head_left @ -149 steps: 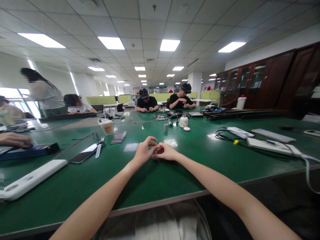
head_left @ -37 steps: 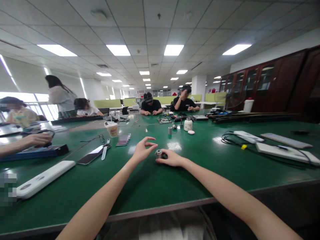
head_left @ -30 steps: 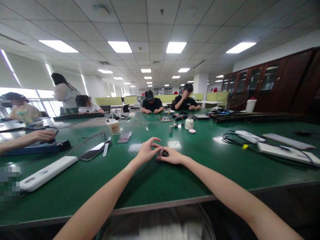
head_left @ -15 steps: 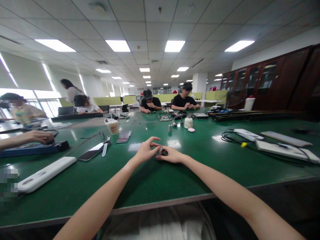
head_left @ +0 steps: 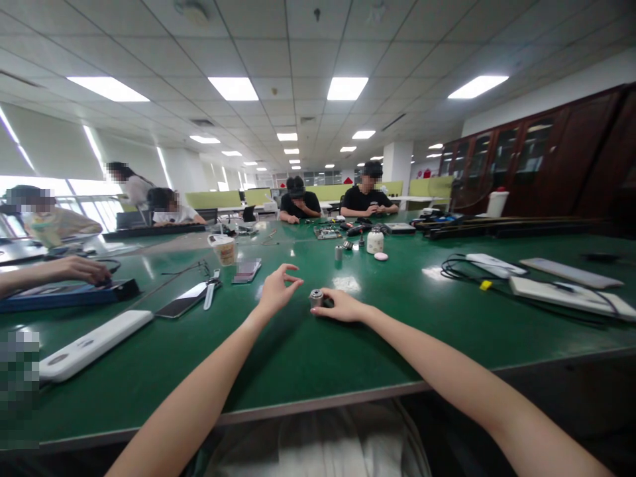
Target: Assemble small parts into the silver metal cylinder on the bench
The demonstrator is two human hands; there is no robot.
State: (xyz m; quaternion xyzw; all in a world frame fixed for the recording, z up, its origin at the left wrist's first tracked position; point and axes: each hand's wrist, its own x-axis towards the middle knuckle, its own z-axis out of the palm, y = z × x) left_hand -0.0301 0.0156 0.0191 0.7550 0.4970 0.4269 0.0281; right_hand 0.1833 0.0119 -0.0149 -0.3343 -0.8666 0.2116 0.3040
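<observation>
A small silver metal cylinder (head_left: 316, 299), with a ring-like top, stands upright on the green table (head_left: 348, 361). My right hand (head_left: 342, 307) grips it from the right, thumb on the near side and fingers behind. To its left, my left hand (head_left: 279, 289) hovers with fingers apart and holds nothing; a gap separates it from the cylinder. Farther back stands another silver cylinder (head_left: 338, 252), close to a white jar (head_left: 375, 240) and a pink round lid (head_left: 381, 256).
At left lie a white power strip (head_left: 97, 344), a phone (head_left: 183, 301) and a drink cup (head_left: 223, 250). A co-worker's hand (head_left: 82, 270) rests over a blue case (head_left: 74, 296). Cables and white devices (head_left: 566, 296) lie at right. Several people sit around the table.
My left hand has let go of the cylinder's top and drawn back to the left. My right hand keeps its hold in the same spot.
</observation>
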